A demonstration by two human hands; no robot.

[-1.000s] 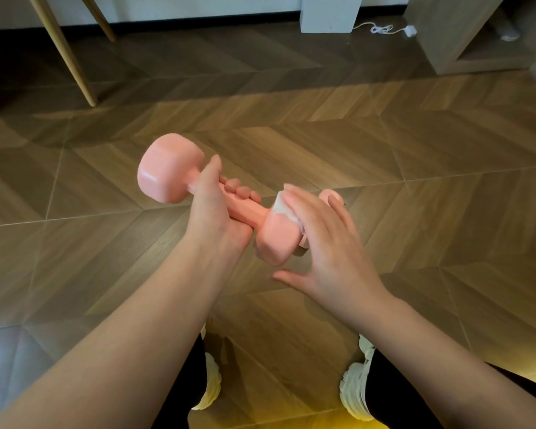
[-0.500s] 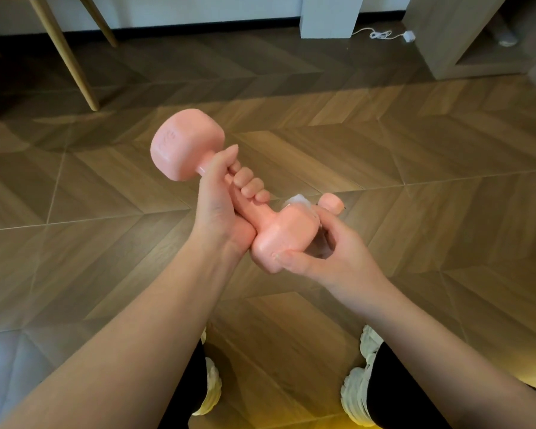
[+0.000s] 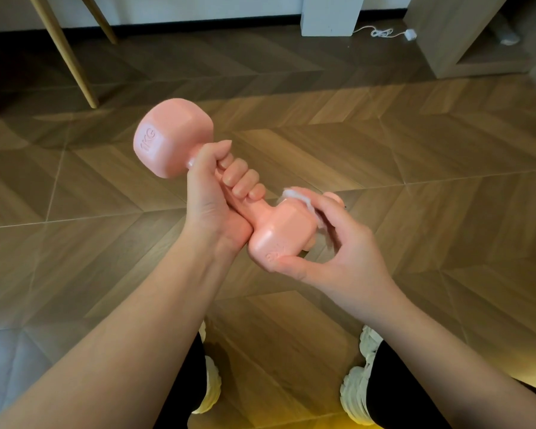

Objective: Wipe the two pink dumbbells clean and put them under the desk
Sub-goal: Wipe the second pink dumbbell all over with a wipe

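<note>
One pink dumbbell (image 3: 180, 131) in view, just the one, with a single "1KG" mark (image 3: 148, 140) readable on it. Two hands on show: left hand (image 3: 211, 205), right hand (image 3: 344, 252). One white wipe (image 3: 304, 199). Down below, two white shoes, one (image 3: 209, 388) and two (image 3: 356, 394). Up top, two slanted wooden legs in plain sight, first (image 3: 65, 54), second (image 3: 104, 21). One white post (image 3: 328, 13), one white cable (image 3: 381, 32), one wooden shelf unit (image 3: 446, 35).
</note>
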